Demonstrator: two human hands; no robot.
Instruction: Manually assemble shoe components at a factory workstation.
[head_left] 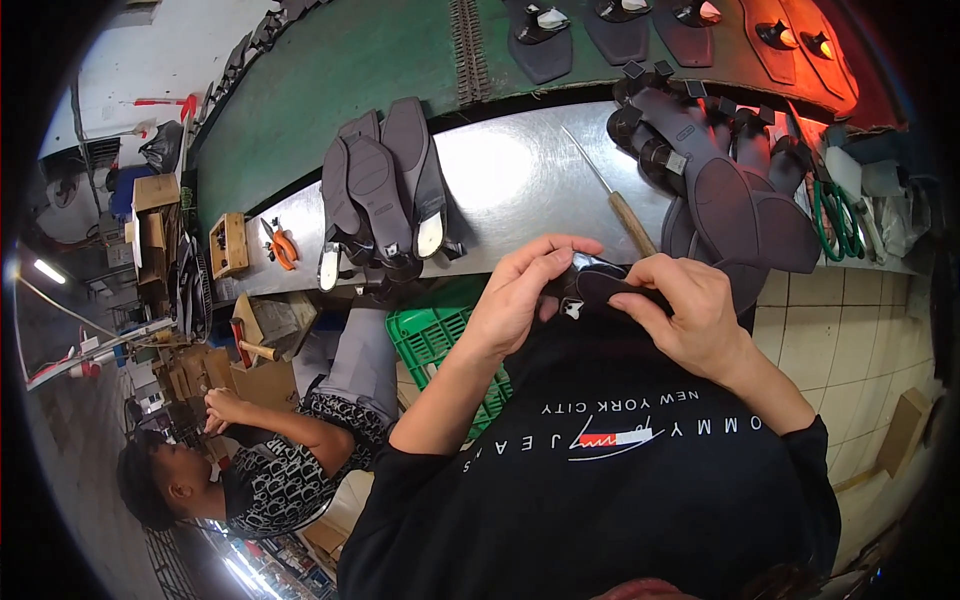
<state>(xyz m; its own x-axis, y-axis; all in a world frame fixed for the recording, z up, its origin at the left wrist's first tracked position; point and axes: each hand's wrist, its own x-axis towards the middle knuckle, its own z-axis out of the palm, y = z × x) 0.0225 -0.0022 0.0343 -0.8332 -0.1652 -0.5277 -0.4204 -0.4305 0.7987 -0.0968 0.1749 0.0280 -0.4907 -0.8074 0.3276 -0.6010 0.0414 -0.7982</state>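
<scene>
Close to my chest, both my hands hold a dark shoe sole [600, 284] with a glossy black heel part and a small white patch at its end. My left hand [525, 298] is closed round the heel end, thumb on top. My right hand [688, 312] pinches the other side between thumb and fingers; part of the sole is hidden behind it. Just beyond my right hand, an awl [631, 222] with a wooden handle lies on the metal table edge [490, 235]. A pile of dark heeled soles [712, 180] sits to its right.
Another stack of soles [372, 185] lies to the left, beside orange-handled pliers [280, 246] and a wooden box [229, 246]. Green-handled scissors [836, 218] are at far right. A green belt [340, 85] carries soles behind. Below the table stands a green crate [430, 335]; a co-worker [290, 460] sits left.
</scene>
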